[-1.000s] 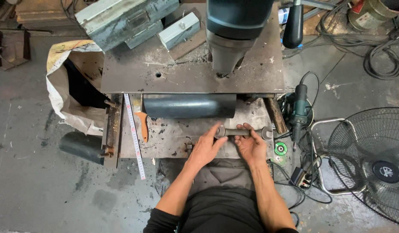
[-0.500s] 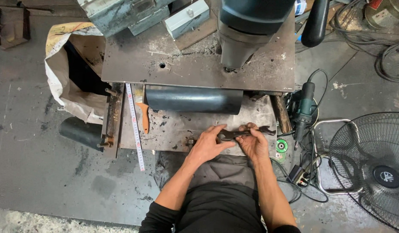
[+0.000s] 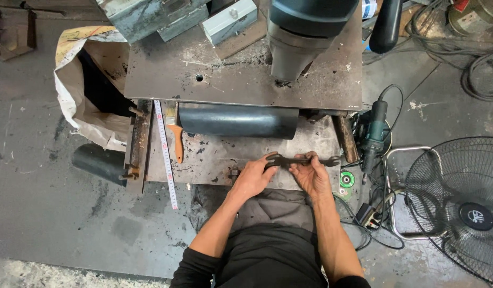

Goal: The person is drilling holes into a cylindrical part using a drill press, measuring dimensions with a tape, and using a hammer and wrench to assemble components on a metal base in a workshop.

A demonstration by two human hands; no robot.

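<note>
A dark metal wrench (image 3: 296, 159) lies crosswise just above the near edge of a rusty steel plate (image 3: 214, 154). My left hand (image 3: 255, 177) grips its left, open-jawed end. My right hand (image 3: 312, 176) holds the shaft further right, fingers curled over it. Both forearms reach up from my dark-clothed lap at the bottom of the head view. The wrench's right end sticks out past my right hand.
A black cylinder (image 3: 237, 121) lies across the plate's far side under a drill press head (image 3: 305, 32). A tape measure (image 3: 165, 152) and an orange-handled tool (image 3: 177, 141) lie left. An angle grinder (image 3: 374, 133), cables and a floor fan (image 3: 459, 208) sit right. A sack (image 3: 84, 90) stands left.
The view has shifted slightly. My hands stay on the wrench at the plate's near edge, with the wrench turned a little between them.
</note>
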